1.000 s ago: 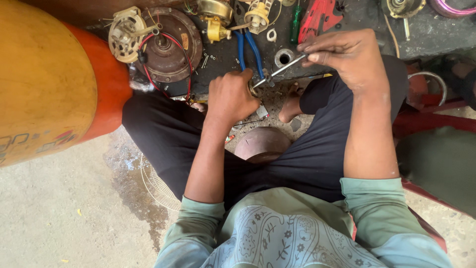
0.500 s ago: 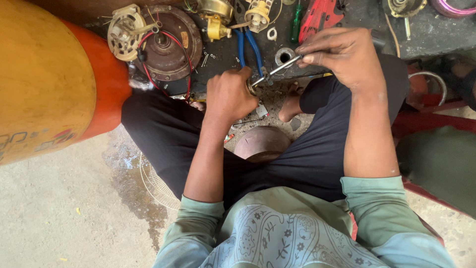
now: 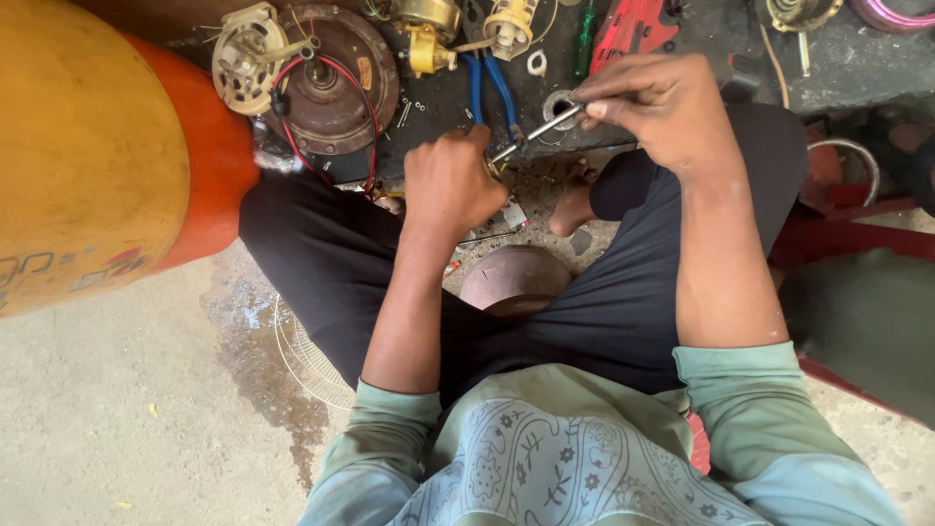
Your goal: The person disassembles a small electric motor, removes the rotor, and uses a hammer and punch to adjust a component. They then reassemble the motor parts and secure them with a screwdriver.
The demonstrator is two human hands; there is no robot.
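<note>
Our right hand (image 3: pixel 672 112) pinches a thin metal rod (image 3: pixel 538 131) in a narrow grip, fingers closed on its upper end, and the rod slants down toward our left hand (image 3: pixel 450 185). Compared with a second ago, the rod sits at much the same angle and both hands have barely shifted, so we judge the work at the rod's tip is fine and steady. Our left hand is curled into a fist around something small at the rod's lower end; we cannot tell what. Just beyond that grip lie blue-handled pliers (image 3: pixel 487 83), and further left a round motor housing (image 3: pixel 331 83) with red wire.
</note>
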